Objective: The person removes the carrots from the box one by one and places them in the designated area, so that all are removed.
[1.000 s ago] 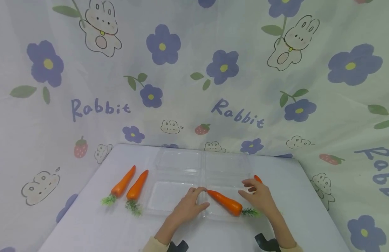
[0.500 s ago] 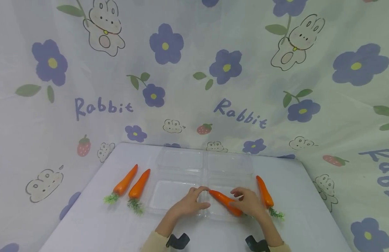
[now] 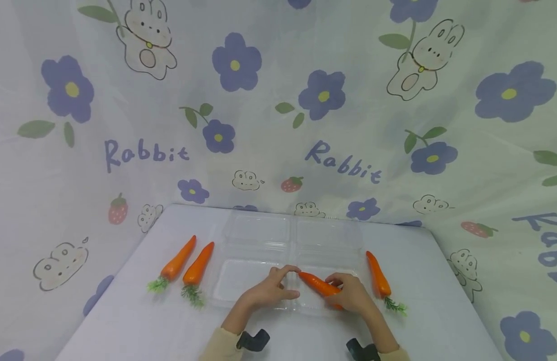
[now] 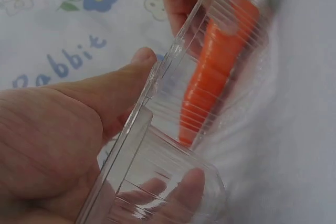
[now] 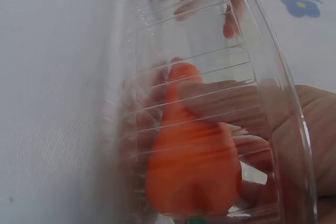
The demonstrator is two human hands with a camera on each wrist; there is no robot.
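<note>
An orange toy carrot (image 3: 318,284) lies slanted in the front right compartment of a clear plastic box (image 3: 242,304). My right hand (image 3: 351,295) grips its thick end, thumb on the near side and fingers on the far side, covering the green top in the head view. Through the clear wall in the right wrist view, the thumb presses along the carrot (image 5: 191,166). My left hand (image 3: 269,292) is at the box's middle divider, its index fingertip right at the carrot's tip. The left wrist view shows the left hand (image 4: 58,135) at the box's rim, fingers spread and loosely bent, holding nothing.
Two toy carrots, one outer (image 3: 178,260) and one inner (image 3: 199,265), lie left of the box. Another carrot (image 3: 379,275) lies just right of it. The box's transparent lid (image 3: 291,231) spreads open behind, toward the patterned curtain (image 3: 269,105) at the table's back edge.
My right hand has moved left and down from beside the right-hand carrot onto the carrot in the box and closed around it. The left hand has stayed nearly still.
</note>
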